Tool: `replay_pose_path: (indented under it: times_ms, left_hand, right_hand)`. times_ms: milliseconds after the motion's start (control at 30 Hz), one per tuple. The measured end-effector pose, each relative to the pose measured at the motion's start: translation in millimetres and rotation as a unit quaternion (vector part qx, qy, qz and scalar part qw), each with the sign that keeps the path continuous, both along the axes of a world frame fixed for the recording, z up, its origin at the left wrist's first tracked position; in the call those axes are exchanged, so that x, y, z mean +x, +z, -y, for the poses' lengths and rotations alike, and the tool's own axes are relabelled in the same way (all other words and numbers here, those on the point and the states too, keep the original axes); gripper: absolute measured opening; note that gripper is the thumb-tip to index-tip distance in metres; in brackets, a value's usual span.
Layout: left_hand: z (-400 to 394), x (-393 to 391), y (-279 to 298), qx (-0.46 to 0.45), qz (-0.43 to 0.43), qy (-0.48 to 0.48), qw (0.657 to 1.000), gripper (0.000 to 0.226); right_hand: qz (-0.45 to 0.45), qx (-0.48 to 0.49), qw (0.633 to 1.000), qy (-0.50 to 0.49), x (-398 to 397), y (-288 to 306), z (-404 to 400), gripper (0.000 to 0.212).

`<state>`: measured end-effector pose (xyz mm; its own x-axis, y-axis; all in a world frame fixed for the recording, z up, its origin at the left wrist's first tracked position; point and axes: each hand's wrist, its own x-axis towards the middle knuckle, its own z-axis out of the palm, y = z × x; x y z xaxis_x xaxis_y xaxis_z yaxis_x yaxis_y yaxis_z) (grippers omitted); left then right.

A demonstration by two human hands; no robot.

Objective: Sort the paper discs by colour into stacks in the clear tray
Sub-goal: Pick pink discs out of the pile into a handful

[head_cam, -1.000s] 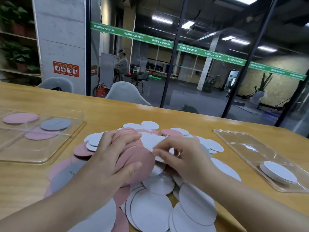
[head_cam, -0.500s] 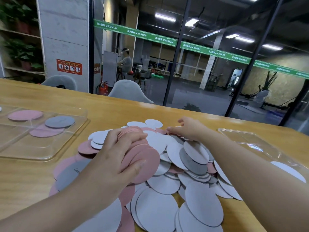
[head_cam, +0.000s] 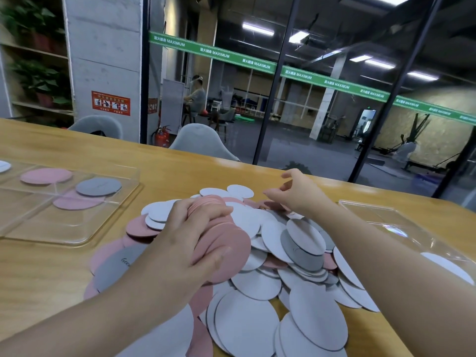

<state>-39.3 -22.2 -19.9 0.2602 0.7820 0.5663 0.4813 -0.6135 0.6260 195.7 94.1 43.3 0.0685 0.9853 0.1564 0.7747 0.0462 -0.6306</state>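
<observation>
Best to keep the gathered pink discs squared while adding only pink: left hand curled around that bundle above the mixed pile, right hand beyond it, fingers loosely spread, empty, clear tray left of pile.

Left hand with fingers curled in a grip, right hand extended forward, fingers loosely spread

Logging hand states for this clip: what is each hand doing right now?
Left hand: closed, gripping a stack of pink discs.
Right hand: open, fingers loosely spread over the far side of the pile, holding nothing visible.
</observation>
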Motion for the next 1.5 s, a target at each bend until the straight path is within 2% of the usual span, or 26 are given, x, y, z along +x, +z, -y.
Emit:
replay_pose_path:
  times_ms: [67,167,267,367,467,567,733,867,933,1000,1067,1167,1233,1367,1500]
  left_hand:
    - [0,0,0,-0.005,0.001,0.001,1.000,0.039]
    - [0,0,0,-0.013,0.012,-0.001,1.000,0.040]
    - [-1,0,1,-0.022,0.034,-0.001,0.999,0.047]
    - [-1,1,2,-0.024,0.048,-0.007,0.999,0.048]
    - [-3,0,2,-0.019,0.058,-0.009,0.998,0.046]
    - [-3,0,2,-0.021,0.065,-0.003,0.998,0.045]
    - [0,0,4,-0.030,0.075,-0.016,0.997,0.051]
    - [-1,0,2,-0.019,0.056,-0.003,0.998,0.051]
    - [-1,0,2,-0.018,0.048,0.003,0.999,0.052]
    - [0,0,2,-0.018,0.042,0.009,0.999,0.051]
    - [0,0,2,-0.019,0.034,0.013,0.999,0.051]
    - [0,0,2,-0.011,0.028,0.016,0.999,0.050]
    - [1,0,2,-0.015,0.034,0.016,0.999,0.050]
    - [1,0,2,-0.010,0.034,0.014,0.999,0.051]
    - [2,0,2,-0.015,0.032,0.014,0.999,0.049]
  right_hand:
    - [-0.060,0.024,0.998,0.022,-1,3,12,0.057]
    - [-0.026,0.105,0.993,0.054,-2,5,32,0.061]
    - [-0.033,0.168,0.974,0.146,-7,7,62,0.057]
    - [0.015,0.206,0.944,0.257,-15,5,94,0.067]
    - [0.082,0.222,0.919,0.315,-22,-5,106,0.071]
    - [0.140,0.245,0.897,0.340,-28,-17,106,0.074]
    - [0.128,0.246,0.898,0.342,-42,-26,107,0.075]
    - [0.137,0.196,0.911,0.337,-42,-21,103,0.077]
    - [0.164,0.233,0.904,0.317,-32,-18,92,0.069]
    - [0.143,0.233,0.923,0.270,-21,-13,76,0.062]
    - [0.117,0.188,0.954,0.204,-10,-10,57,0.048]
    - [0.155,0.112,0.975,0.113,8,-11,25,0.036]
    - [0.172,0.043,0.982,0.066,13,-12,11,0.044]
    - [0.170,-0.076,0.982,0.018,15,-14,-7,0.078]
    - [0.118,-0.094,0.988,0.017,11,-13,-9,0.094]
